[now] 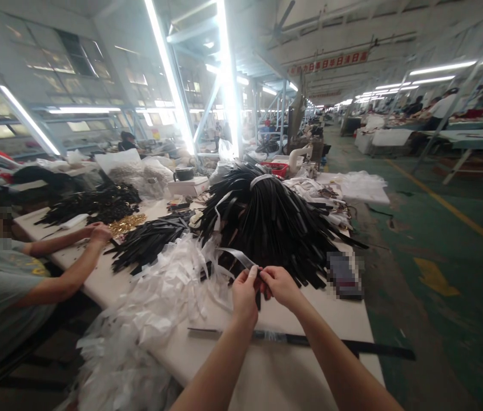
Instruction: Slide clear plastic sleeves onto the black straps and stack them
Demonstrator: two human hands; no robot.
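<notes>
My left hand and my right hand meet above the table, fingertips pinched together on a narrow black strip. A pale, translucent backing tape runs from the fingertips up and to the left. How the tape and strip join is hidden by my fingers. Just beyond my hands lies a large heap of black strips, bunched with a pale band near its top. Under my forearms, a long black strip lies across the table and juts past its right edge.
A pile of peeled white tape spills off the table's near left side. A co-worker's hands are at the left, near gold-coloured pieces. A blurred dark object sits at the right edge of the table, beside a green aisle.
</notes>
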